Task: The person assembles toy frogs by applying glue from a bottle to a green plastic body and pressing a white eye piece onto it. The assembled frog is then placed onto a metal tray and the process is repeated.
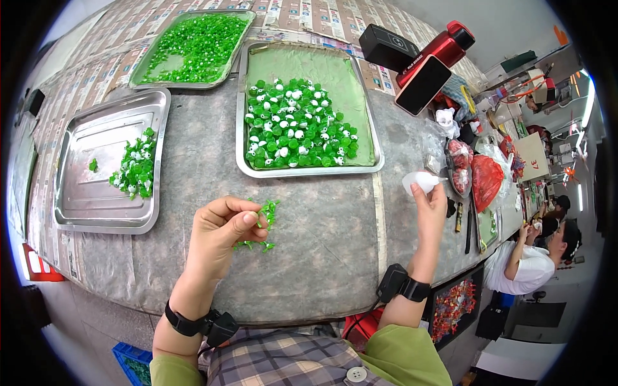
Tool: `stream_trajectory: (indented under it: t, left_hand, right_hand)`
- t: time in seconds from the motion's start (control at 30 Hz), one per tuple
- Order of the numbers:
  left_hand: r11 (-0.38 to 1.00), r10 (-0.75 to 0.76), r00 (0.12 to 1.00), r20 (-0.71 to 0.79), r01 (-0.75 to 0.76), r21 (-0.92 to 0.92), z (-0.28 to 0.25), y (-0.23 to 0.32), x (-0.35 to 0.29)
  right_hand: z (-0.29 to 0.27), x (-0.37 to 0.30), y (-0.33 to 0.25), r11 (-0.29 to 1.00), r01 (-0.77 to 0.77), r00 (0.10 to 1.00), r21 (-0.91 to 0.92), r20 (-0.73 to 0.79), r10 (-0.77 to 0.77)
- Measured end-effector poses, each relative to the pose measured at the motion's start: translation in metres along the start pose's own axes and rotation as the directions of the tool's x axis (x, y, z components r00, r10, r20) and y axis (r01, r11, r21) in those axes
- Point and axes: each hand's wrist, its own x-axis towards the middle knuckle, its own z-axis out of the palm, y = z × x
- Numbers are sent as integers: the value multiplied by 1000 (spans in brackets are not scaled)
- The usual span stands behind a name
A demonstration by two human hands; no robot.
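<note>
My left hand [219, 235] is closed in a pinch, with a small green plastic piece [261, 220] between thumb and forefinger. Several more green pieces [269, 209] lie on the grey table cover beside those fingers. To the right, my right hand [429, 204] holds a white squeeze bottle [418, 182] whose thin nozzle points right. Beyond my hands stands a metal tray [309, 172] with a heap of green and white beads [293, 125]. At the left, another metal tray [84, 154] holds a smaller pile of green and white pieces [136, 166].
A far tray [138, 77] is full of green pieces. At back right are a black box [386, 48], a red bottle [444, 48] and a phone [423, 85]. Plastic bags [487, 180] crowd the right edge. Another person [524, 264] works at the right.
</note>
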Motion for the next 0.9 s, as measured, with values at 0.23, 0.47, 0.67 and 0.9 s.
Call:
stream_trajectory:
  t: [0.23, 0.47, 0.67, 0.9]
  left_hand:
    - [999, -28, 999, 31, 29, -39, -2, -1, -2]
    - [984, -100, 992, 75, 110, -141, -2, 0, -1]
    - [975, -118, 988, 100, 134, -174, -4, -1, 0]
    - [975, -120, 986, 116, 139, -174, -4, -3, 0]
  right_hand:
    - [52, -36, -103, 901, 232, 959, 367, 71, -275]
    - [86, -62, -121, 877, 338, 938, 342, -45, -344]
    - [94, -65, -115, 813, 446, 885, 374, -46, -464]
    - [98, -66, -112, 764, 570, 783, 302, 80, -616]
